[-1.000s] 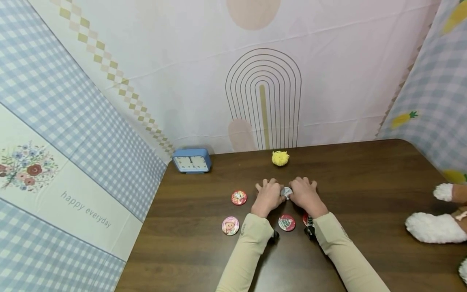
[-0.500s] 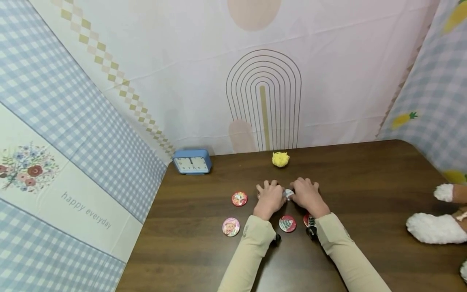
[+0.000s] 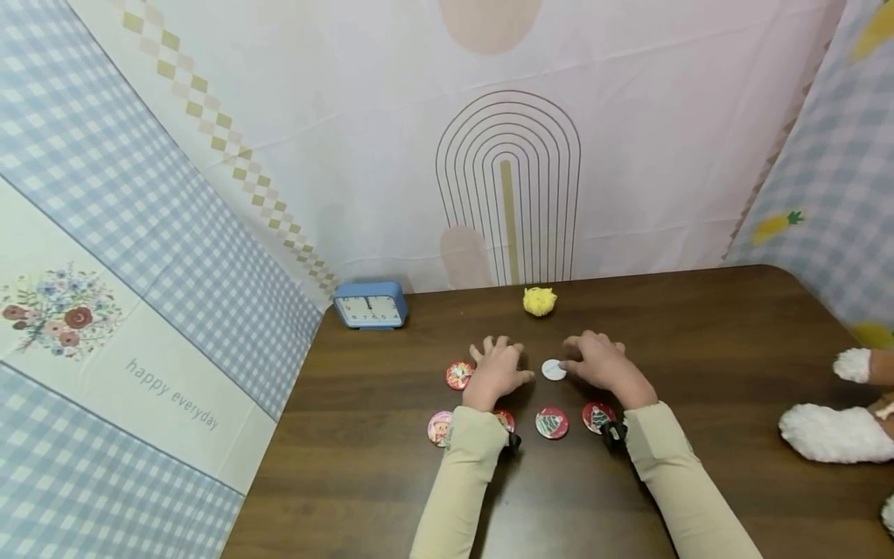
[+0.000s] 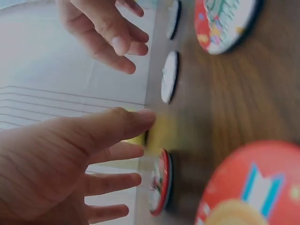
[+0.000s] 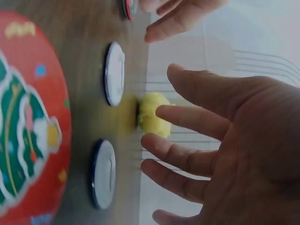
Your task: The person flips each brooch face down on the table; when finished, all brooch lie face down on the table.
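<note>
Round button badges lie on the brown table. In the head view a white-backed badge (image 3: pixel 554 370) lies between the two hands. My left hand (image 3: pixel 497 373) hovers to its left, fingers spread, holding nothing. To its right is my right hand (image 3: pixel 602 362), fingers loosely extended and empty; its thumb overlaps the badge's edge from above. The right wrist view shows a second white-backed badge (image 5: pixel 103 173) below the right fingers, hidden in the head view. A red-rimmed badge (image 4: pixel 161 183) stands near the left fingertips in the left wrist view.
Nearer the person lie a pink badge (image 3: pixel 440 428), partly covered by the left sleeve, a red badge (image 3: pixel 504 420), and two tree badges, one in the middle (image 3: pixel 552 423) and one on the right (image 3: pixel 598 418). A blue clock (image 3: pixel 370 305) and yellow ball (image 3: pixel 539 301) stand behind; white plush (image 3: pixel 831 435) is at right.
Both hands have let go of the white-backed badge and drawn apart, left hand leftward, right hand rightward. The badge now lies flat on the table, and a red badge shows beside the left cuff.
</note>
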A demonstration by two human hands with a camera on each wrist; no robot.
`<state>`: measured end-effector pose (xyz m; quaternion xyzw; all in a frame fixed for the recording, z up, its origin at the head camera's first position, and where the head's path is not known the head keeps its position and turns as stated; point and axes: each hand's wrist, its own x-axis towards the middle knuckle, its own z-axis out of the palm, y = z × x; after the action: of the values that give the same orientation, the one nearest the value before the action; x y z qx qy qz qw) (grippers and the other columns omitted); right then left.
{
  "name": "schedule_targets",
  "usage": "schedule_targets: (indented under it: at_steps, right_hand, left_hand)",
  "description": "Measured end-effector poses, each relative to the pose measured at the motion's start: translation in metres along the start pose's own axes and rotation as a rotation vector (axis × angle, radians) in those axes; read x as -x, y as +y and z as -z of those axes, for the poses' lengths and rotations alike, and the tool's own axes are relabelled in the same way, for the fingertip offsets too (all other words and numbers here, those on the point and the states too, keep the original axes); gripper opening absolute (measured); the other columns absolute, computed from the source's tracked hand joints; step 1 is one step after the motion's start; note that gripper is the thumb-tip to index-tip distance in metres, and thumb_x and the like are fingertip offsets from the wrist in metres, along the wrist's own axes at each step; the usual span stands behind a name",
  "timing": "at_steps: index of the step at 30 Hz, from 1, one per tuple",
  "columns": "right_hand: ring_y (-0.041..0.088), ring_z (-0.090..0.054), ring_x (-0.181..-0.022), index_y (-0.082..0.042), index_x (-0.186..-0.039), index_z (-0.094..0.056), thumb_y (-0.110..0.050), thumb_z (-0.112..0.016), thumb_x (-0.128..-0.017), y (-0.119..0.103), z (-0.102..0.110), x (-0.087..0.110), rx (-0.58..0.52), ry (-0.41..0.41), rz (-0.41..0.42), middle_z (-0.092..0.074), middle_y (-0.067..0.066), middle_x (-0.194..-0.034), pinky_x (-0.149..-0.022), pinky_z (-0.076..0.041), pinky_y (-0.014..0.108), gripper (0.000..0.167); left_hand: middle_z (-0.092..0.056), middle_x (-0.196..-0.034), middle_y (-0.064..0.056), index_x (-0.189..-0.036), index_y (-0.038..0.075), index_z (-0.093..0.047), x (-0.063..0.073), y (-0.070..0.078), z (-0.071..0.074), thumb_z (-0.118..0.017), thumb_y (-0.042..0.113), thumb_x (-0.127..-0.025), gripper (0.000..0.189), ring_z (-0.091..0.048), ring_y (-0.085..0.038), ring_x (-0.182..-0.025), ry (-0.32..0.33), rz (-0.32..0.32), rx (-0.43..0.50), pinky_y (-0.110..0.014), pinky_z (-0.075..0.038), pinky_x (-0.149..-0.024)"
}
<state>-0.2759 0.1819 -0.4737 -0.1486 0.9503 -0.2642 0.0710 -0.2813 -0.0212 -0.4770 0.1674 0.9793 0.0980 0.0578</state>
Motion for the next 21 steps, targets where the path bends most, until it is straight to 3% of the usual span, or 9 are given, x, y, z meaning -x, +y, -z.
schedule_targets:
  at_steps: [5,14,21]
  right_hand:
    - [0.048,-0.053,-0.109,0.0,-0.121,-0.068,-0.021,-0.073,-0.092,-0.008,-0.007,-0.001,0.024,-0.02,0.036,-0.062,0.021,-0.112,-0.083,-0.036,0.063,0.036]
    - [0.048,-0.051,-0.115,0.003,-0.13,-0.064,-0.017,-0.075,-0.091,-0.025,-0.012,-0.015,0.06,-0.056,0.03,-0.061,0.024,-0.123,-0.09,-0.034,0.064,0.045]
    - [0.048,-0.049,-0.115,0.001,-0.128,-0.065,-0.017,-0.079,-0.088,-0.038,-0.014,-0.025,0.074,-0.076,0.039,-0.061,0.021,-0.12,-0.089,-0.033,0.063,0.046]
  left_hand:
    - [-0.052,-0.143,-0.012,-0.139,0.016,-0.062,0.003,-0.009,0.001,-0.077,0.037,-0.091,0.054,-0.036,-0.042,-0.137,-0.065,0.009,0.037,-0.072,-0.019,-0.109]
    - [-0.054,-0.138,-0.011,-0.136,0.018,-0.064,0.008,-0.025,0.001,-0.081,0.037,-0.086,0.056,-0.041,-0.041,-0.13,-0.047,0.045,0.032,-0.069,-0.024,-0.105]
    - [-0.058,-0.13,-0.012,-0.129,0.017,-0.067,0.015,-0.038,0.004,-0.083,0.033,-0.085,0.05,-0.046,-0.04,-0.123,-0.025,0.057,0.052,-0.067,-0.029,-0.101]
